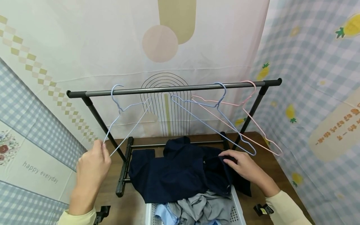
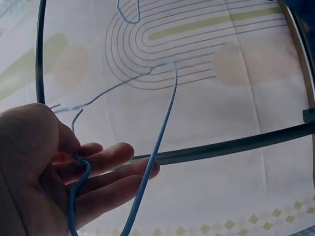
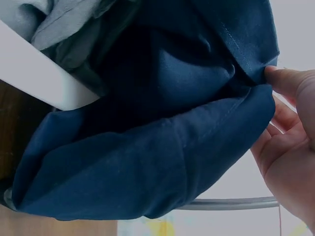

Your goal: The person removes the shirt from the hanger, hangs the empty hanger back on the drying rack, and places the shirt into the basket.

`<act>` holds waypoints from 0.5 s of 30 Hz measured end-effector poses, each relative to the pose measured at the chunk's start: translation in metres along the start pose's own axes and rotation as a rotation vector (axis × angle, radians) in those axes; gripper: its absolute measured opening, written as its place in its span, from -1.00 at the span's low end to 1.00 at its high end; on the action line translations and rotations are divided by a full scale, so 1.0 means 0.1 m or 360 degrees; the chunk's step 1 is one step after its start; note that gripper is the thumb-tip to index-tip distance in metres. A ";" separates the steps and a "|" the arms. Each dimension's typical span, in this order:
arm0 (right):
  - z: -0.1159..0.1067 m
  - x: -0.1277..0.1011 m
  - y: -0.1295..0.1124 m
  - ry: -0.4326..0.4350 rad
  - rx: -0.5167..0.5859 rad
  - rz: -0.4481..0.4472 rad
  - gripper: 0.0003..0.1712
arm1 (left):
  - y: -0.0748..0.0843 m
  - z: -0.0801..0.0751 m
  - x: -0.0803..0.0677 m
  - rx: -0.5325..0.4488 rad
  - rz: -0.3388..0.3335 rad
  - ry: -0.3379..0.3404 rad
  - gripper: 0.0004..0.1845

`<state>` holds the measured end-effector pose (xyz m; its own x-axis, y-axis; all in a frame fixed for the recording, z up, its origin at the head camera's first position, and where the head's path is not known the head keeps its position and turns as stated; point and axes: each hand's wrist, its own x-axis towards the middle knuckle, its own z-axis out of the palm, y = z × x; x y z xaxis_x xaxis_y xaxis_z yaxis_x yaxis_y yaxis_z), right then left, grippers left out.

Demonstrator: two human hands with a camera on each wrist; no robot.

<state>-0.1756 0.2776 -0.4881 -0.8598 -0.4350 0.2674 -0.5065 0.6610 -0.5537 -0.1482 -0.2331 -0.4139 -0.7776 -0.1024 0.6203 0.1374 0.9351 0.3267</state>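
My left hand [image 1: 94,164] pinches the lower left end of a blue wire hanger [image 1: 120,110], whose hook sits over the black rail [image 1: 168,90]. The thumb and fingers meet on the hanger's wire in the left wrist view. My right hand [image 1: 247,165] holds the edge of a navy garment [image 1: 171,178] between thumb and fingers. In the right wrist view the cloth [image 3: 147,162] gapes into a fold beside the thumb. The garment lies bunched across the basket's far side, so its full shape is hidden.
A second blue hanger [image 1: 217,106] and a pink hanger [image 1: 244,104] hang to the right on the rail. Below, a white basket [image 1: 237,203] holds grey clothes [image 1: 202,207] and a light blue cloth [image 1: 166,214]. The rack's foot [image 1: 121,187] stands left of the garment.
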 end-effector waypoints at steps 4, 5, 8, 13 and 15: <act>0.02 0.00 0.04 -0.0012 0.0012 0.0098 -0.69 | 0.01 0.05 -0.03 -0.0033 -0.0057 -0.0012 -0.83; 0.02 0.00 0.05 -0.0020 0.0022 0.0127 -0.69 | 0.01 0.06 -0.04 -0.0034 -0.0054 -0.0003 -0.84; 0.04 0.00 0.07 -0.0042 0.0051 0.0196 -0.66 | 0.00 0.10 -0.08 -0.0041 -0.0037 0.0038 -0.86; 0.05 -0.01 0.07 -0.0037 0.0119 0.0212 -0.68 | 0.00 0.15 -0.11 -0.0061 -0.0044 0.0120 -0.86; 0.04 -0.01 0.06 -0.0030 0.0145 0.0207 -0.68 | 0.01 0.16 -0.11 -0.0053 -0.0014 0.0179 -0.79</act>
<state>-0.1773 0.2795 -0.4953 -0.9159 -0.3616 0.1744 -0.3826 0.6547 -0.6519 -0.1490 -0.2253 -0.4318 -0.7055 -0.1499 0.6927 0.1526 0.9223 0.3551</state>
